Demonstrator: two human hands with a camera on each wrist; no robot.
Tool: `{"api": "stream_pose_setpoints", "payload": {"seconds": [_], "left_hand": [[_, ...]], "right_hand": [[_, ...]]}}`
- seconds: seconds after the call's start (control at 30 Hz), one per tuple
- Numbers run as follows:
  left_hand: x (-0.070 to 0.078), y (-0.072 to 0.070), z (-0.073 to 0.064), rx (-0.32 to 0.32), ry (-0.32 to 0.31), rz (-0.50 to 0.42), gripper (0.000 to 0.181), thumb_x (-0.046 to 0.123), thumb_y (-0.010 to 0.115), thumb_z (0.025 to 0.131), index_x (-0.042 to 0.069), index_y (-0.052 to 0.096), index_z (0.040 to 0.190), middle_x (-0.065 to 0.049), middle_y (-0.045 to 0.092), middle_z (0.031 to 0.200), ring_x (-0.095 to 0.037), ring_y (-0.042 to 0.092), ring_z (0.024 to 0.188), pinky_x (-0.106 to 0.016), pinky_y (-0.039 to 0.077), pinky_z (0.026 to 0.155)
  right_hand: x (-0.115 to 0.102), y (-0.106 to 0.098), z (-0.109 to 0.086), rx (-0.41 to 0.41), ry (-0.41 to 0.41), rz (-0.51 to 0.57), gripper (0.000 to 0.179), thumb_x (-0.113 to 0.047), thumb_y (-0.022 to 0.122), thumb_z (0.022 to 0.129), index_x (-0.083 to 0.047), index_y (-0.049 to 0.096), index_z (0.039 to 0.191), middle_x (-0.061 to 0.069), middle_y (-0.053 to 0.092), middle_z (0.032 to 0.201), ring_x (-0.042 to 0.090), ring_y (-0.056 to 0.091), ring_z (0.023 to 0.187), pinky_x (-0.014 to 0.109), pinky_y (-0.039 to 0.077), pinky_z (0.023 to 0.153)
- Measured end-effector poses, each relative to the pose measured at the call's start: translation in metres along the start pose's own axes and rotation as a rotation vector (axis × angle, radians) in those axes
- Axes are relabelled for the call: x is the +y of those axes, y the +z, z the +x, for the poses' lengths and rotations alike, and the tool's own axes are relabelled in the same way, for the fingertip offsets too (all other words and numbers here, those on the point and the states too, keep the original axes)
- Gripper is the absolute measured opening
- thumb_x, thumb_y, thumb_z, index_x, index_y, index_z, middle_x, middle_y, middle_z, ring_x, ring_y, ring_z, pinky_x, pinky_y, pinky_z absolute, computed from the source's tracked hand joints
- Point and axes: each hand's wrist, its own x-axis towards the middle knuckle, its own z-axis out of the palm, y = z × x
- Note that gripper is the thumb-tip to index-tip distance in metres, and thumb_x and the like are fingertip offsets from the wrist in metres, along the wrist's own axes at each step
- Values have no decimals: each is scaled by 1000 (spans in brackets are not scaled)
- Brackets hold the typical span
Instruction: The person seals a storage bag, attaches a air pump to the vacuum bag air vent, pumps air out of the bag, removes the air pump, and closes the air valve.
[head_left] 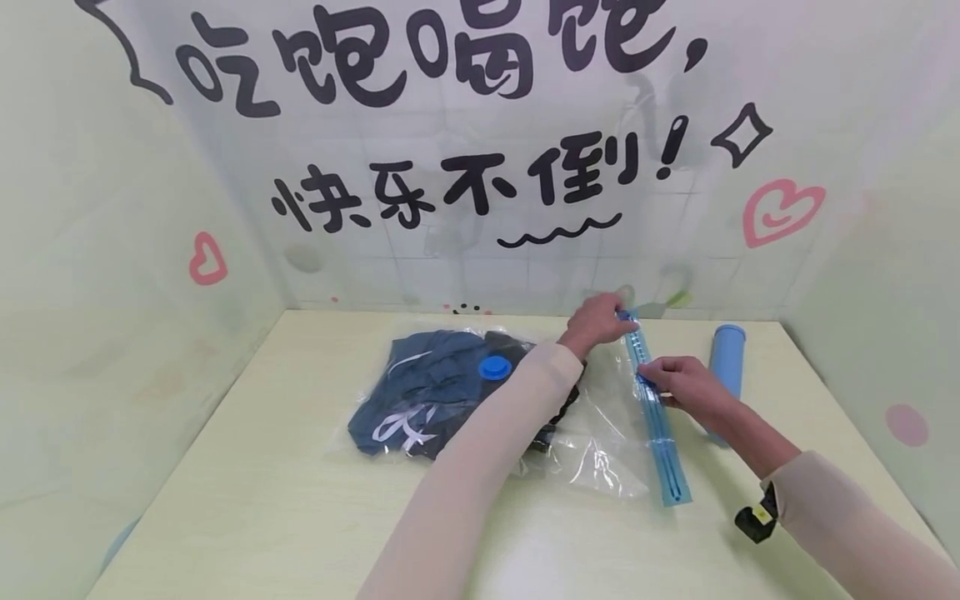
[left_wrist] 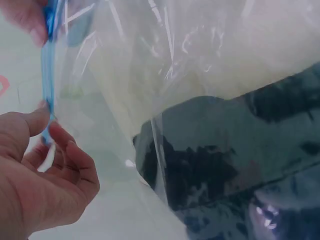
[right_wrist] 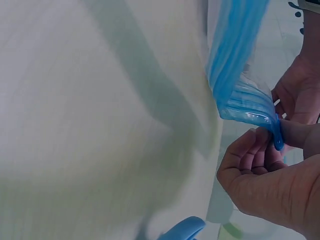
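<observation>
A clear plastic storage bag (head_left: 600, 442) lies on the table with folded dark blue and black clothes (head_left: 431, 375) inside. A round blue valve cap (head_left: 495, 367) sits on top of it. Along the bag's right end runs a blue zip strip (head_left: 663, 446). My left hand (head_left: 597, 320) pinches the far end of this strip between thumb and fingers. Partway along, my right hand (head_left: 688, 385) pinches a small blue slider (right_wrist: 278, 134) between thumb and forefinger. In the right wrist view the strip bends just beside the slider.
To the right of my right hand a blue cylinder (head_left: 727, 358), perhaps a pump, lies on the pale wooden table (head_left: 262, 492). Walls printed with black characters enclose the table at the back and sides. My left forearm crosses over the bag.
</observation>
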Motion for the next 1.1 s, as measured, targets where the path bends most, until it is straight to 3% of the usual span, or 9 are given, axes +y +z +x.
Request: {"api": "stream_pose_setpoints", "payload": {"seconds": [0.2, 0.37, 0.47, 0.7, 1.1], "left_hand": [[-7, -5, 1, 70, 80, -145, 26, 30, 77, 94, 12, 64, 80, 4, 54, 75, -11, 47, 68, -24, 36, 59], [-7, -8, -4, 168, 1, -212, 26, 29, 78, 93, 13, 63, 78, 3, 54, 75, -11, 48, 68, -25, 35, 57], [-7, -10, -4, 204, -39, -214, 23, 29, 76, 94, 13, 66, 82, 3, 57, 77, -12, 50, 69, -26, 36, 57], [-3, -12, -4, 268, -50, -200, 16, 29, 73, 97, 13, 75, 97, 4, 64, 84, -12, 57, 73, -27, 44, 63], [-2, -1, 7, 318, -95, -152, 14, 31, 74, 96, 17, 76, 97, 7, 62, 84, -11, 57, 73, -28, 44, 61]], "right_hand": [[3, 1, -2, 4, 3, -52, 31, -27, 58, 106, 3, 64, 100, 7, 59, 91, 22, 54, 88, 30, 51, 79], [6, -1, -7, -67, -19, -104, 31, -27, 61, 105, 2, 65, 96, 6, 55, 83, 21, 52, 84, 29, 48, 73], [8, 0, -12, -127, -25, -113, 29, -25, 63, 104, 2, 66, 93, 5, 52, 78, 20, 52, 80, 29, 46, 70], [12, 4, -22, -241, -29, -88, 26, -22, 65, 102, 3, 66, 94, 7, 61, 83, 23, 58, 82, 32, 53, 77], [22, 17, -29, -314, 46, -25, 28, -22, 64, 103, 6, 68, 106, 6, 61, 81, 20, 57, 77, 27, 46, 67]]}}
